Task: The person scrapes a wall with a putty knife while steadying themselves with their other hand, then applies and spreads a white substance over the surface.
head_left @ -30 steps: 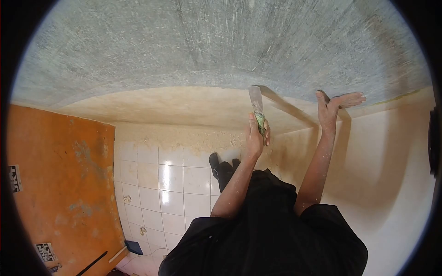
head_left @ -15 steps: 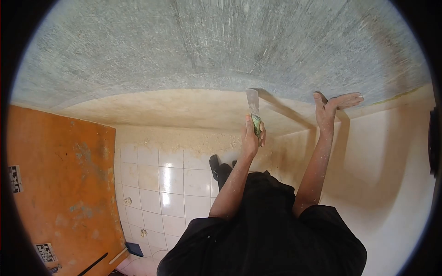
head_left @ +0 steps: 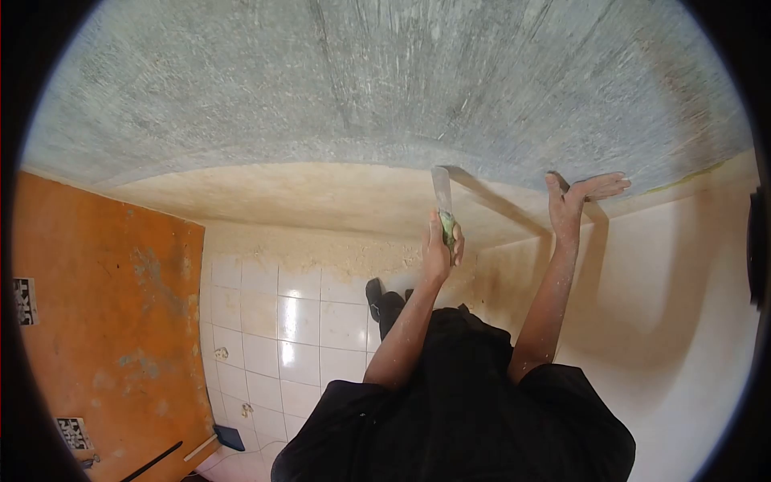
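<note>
My left hand [head_left: 438,251] is closed around the green handle of a putty knife [head_left: 442,191]. The knife points up and away from me, its flat metal blade meeting the line where the rough grey wall surface [head_left: 385,88] borders a smoother cream band [head_left: 321,189]. Farther right, my right hand [head_left: 585,193] lies open against the wall near that same border, thumb apart and fingers stretched to the right. Pale dust coats both forearms and the right hand. The fingers of my left hand partly hide the handle.
An orange door-like panel [head_left: 104,313] with worn patches and stickers stands at left. Below are white floor tiles [head_left: 301,321], with crumbly debris [head_left: 345,255] along the wall's foot. A cream side wall [head_left: 642,297] rises at right. A dark blue object [head_left: 230,437] lies lower left.
The view has tilted slightly, so the wall and both hands sit a little lower in it. The putty knife's blade stays near the grey border, and my right hand keeps its place on the wall.
</note>
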{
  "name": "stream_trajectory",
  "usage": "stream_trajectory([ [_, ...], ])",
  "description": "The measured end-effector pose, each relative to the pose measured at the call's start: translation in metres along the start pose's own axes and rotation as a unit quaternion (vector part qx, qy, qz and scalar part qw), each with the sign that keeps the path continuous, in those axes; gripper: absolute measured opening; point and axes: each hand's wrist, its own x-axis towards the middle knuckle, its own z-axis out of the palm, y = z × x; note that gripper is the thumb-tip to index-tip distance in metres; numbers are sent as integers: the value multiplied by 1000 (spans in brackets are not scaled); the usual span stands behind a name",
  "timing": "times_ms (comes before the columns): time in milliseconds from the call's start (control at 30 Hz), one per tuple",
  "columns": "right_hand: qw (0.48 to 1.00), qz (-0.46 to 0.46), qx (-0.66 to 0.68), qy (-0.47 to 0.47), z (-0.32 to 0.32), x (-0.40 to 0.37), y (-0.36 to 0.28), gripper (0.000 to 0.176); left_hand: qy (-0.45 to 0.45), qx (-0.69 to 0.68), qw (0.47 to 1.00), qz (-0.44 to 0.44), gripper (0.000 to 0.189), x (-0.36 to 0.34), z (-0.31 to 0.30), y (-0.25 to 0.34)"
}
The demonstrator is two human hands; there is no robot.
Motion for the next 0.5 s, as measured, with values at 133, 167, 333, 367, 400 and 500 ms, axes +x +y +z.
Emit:
stream_trajectory([
  [133, 1000, 17, -16, 6, -8, -11, -10, 142, -34, 8, 998, 46, 62, 3, 10, 19],
  [167, 1000, 21, -14, 3, -9, -13, -11, 142, -29, 8, 998, 47, 62, 2, 9, 16],
  [333, 1000, 24, -1, 1, -9, 1, -11, 142, -33, -44, 998, 8, 62, 2, 8, 8],
  [367, 1000, 29, 1, -3, -8, -1, -10, 142, -28, -12, 1000, 6, 62, 0, 7, 12],
  [400, 999, 33, 3, -7, -8, -3, -8, 142, -23, 21, 999, 5, 62, -1, 5, 16],
  [500, 1000, 29, 9, -6, -4, -6, -1, 142, 35, 212, 976, 20, 61, -5, -19, 38],
])
